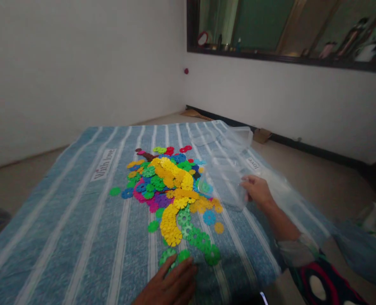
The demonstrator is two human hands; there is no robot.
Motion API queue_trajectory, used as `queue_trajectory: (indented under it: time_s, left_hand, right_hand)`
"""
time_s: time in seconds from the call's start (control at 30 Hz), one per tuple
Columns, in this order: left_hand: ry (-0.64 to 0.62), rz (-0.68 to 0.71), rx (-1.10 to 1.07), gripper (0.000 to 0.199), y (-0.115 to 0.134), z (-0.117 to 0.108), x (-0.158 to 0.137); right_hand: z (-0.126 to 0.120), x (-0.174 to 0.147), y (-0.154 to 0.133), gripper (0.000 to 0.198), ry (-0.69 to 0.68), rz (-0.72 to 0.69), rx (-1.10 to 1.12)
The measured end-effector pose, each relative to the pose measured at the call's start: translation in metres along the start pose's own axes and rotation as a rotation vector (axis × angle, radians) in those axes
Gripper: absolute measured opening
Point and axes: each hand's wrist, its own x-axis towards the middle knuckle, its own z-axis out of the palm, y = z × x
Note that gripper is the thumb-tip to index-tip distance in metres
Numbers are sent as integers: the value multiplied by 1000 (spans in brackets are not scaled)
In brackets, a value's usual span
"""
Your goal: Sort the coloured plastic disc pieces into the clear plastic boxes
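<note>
A heap of colourful plastic snowflake discs (177,173) lies on the striped cloth, with yellow ones linked in curved rows and a green row trailing toward me. My left hand (170,281) rests at the near edge of the heap, fingers apart, touching or just above the nearest green discs (184,255). To the right, my right hand (257,190) pinches the edge of a clear plastic box (228,186). The box is blurred and see-through, and its left end overlaps some discs. Whether any discs lie inside it I cannot tell.
Farther back on the blue-and-white striped tablecloth (89,212) stands another clear plastic container (243,135). Pale walls enclose the far corner. A small cardboard piece (262,135) lies on the floor. Bottles stand on the window ledge (254,55).
</note>
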Motion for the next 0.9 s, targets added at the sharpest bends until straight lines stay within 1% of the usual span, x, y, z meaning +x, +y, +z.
queue_trajectory:
  time_s: [0.1,0.23,0.27,0.33,0.4,0.43,0.53,0.63,0.7,0.8,0.9]
  left_hand:
    - [12,-38,55,20,-14,-6,6]
    - [-67,-84,120,33,-37,-17,17]
    - [-70,-109,138,34,-41,-18,19]
    - [-36,-167,154,32,-43,-16,25]
    - [-7,-183,121,31,-39,-11,33]
    - [-45,-151,87,34,-34,-7,38]
    - [-211,20,-33,45,-19,2,54]
    - [-342,29,-103,47,-11,6,70]
    - [-376,3,-93,38,-10,5,77]
    - [-310,-17,-27,24,-14,8,77]
    - [-199,-43,57,21,-21,16,70]
  right_hand:
    - [-3,-9,7,28,-7,11,11]
    - [-6,-19,14,30,-19,40,47]
    - [-7,-21,16,31,-18,57,61]
    - [-9,-25,18,33,-11,94,96]
    - [-11,-27,19,35,-5,124,134]
    - [-12,-27,18,36,-1,133,151]
    - [-17,-24,16,36,26,119,177]
    - [-24,-17,13,36,56,87,196]
    - [-31,-11,11,38,84,64,195]
    - [-44,5,7,42,177,1,151]
    - [-56,29,-4,44,331,-118,16]
